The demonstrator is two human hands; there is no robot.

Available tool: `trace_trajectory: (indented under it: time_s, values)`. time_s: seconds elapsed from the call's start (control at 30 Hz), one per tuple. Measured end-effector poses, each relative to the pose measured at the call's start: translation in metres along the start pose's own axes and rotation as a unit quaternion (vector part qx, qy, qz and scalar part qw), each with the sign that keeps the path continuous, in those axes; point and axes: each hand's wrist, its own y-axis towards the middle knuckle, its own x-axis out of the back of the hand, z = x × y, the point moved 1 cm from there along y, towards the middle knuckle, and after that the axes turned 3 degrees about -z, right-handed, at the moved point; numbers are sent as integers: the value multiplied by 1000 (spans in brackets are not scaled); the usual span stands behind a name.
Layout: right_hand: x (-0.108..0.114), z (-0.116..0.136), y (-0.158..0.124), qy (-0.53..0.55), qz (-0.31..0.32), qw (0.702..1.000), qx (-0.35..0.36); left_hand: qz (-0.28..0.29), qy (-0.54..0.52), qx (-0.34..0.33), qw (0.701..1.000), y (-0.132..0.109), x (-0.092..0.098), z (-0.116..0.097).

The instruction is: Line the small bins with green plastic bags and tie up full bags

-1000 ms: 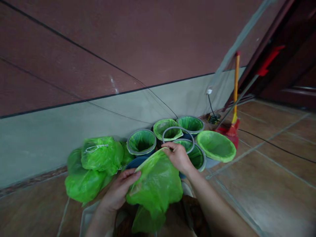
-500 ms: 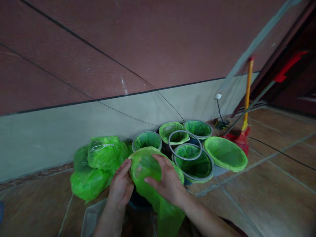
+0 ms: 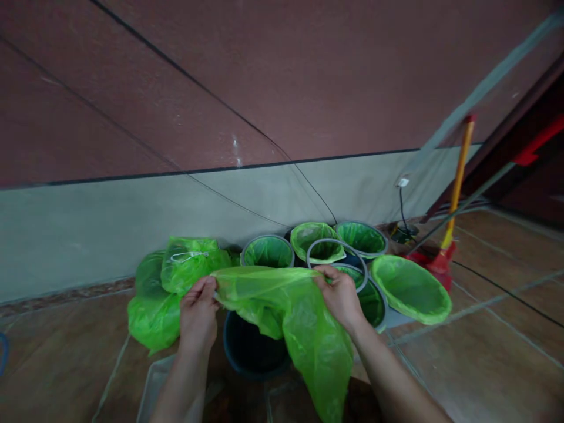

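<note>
A green plastic bag (image 3: 304, 323) is stretched sideways between my two hands. My left hand (image 3: 199, 308) pinches its left corner, and my right hand (image 3: 341, 294) grips the upper edge at the right. The bag's loose end hangs down past my right wrist. Below it stands a dark bin (image 3: 251, 352) without a liner, its right side partly hidden by the bag. Behind my right hand, a loose grey ring (image 3: 309, 249) rests on top of a lined bin (image 3: 374, 305).
More bins with green liners, such as one bin (image 3: 268, 251) and a wide one (image 3: 412, 288), stand along the wall. Filled green bags (image 3: 154, 320) lie at left. A pale tray (image 3: 152, 376) sits near my left forearm. A red dustpan (image 3: 438, 264) and cable (image 3: 497, 285) are at right.
My hands have moved apart, pulling the bag's edge out wide between them. My right hand has gone from lying against the bag to gripping its edge. More of the dark bin shows.
</note>
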Motion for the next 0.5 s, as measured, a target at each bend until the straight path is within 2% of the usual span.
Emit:
trace_trajectory:
  time_s: [0.13, 0.23, 0.4, 0.5]
  values:
    - [8, -12, 15, -19, -37, 999, 18, -3, -3, -31, 1000, 7, 2, -3]
    - [12, -19, 22, -45, -38, 998, 28, -23, -10, -44, 999, 13, 4, -5]
    - [15, -28, 27, -80, -54, 995, 16, 11, -7, -18, 1000, 14, 3, -12]
    - [10, -29, 27, -74, -43, 996, 18, 33, -38, 10, 999, 10, 0, -15]
